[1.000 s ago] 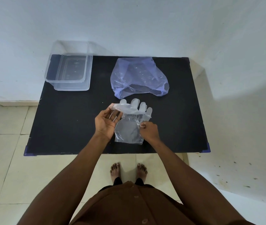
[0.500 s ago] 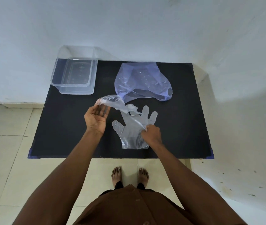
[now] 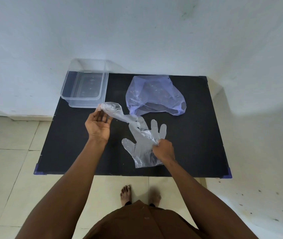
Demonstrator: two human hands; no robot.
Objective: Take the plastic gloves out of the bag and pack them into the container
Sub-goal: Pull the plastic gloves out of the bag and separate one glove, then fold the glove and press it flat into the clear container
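A clear plastic glove (image 3: 143, 145) lies flat on the black table (image 3: 197, 135), fingers pointing away from me. A second clear glove (image 3: 114, 112) is stretched in the air between my hands. My left hand (image 3: 98, 125), palm up, holds its upper end near the container. My right hand (image 3: 164, 150) pinches its lower end just above the flat glove. The purple translucent bag (image 3: 154, 95) lies at the back middle of the table. The clear plastic container (image 3: 85, 87) stands at the back left corner, with nothing visible in it.
The table stands against a white wall at the back and close to a wall on the right. Tiled floor and my bare feet (image 3: 126, 194) show below the table's front edge.
The two gloves were held together in both hands. My left hand has pulled one glove up and to the left toward the container, while the other glove has settled flat on the table.
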